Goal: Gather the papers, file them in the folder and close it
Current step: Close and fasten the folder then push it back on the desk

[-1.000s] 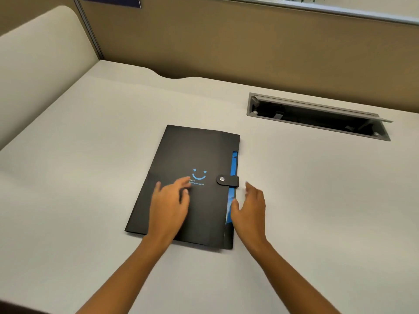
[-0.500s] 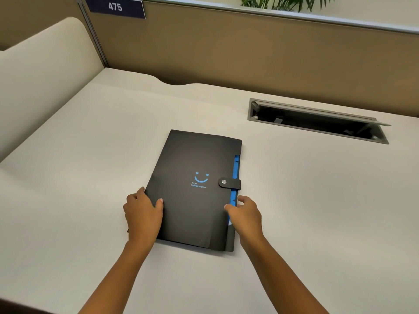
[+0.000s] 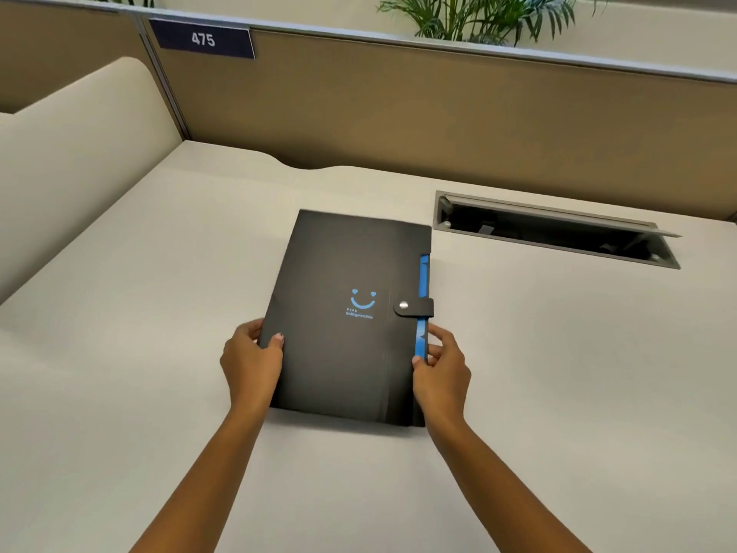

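A black folder [image 3: 343,353] with a blue smiley print lies closed on the white desk [image 3: 139,353]. Its snap strap [image 3: 412,307] is fastened over the right edge, where blue dividers [image 3: 423,281] show. My left hand [image 3: 251,361] grips the folder's left edge, thumb on the cover. My right hand [image 3: 440,365] grips the right edge just below the strap. The near end of the folder looks slightly raised off the desk. No loose papers are visible.
An open grey cable tray [image 3: 554,229] is set into the desk at the back right. Brown partition walls [image 3: 399,105] with a "475" sign [image 3: 203,38] close off the back. A cream divider [image 3: 71,145] bounds the left side.
Both hands went from resting on and beside the cover to clasping the folder's left and right edges. The view has tilted upward, showing more of the partition.
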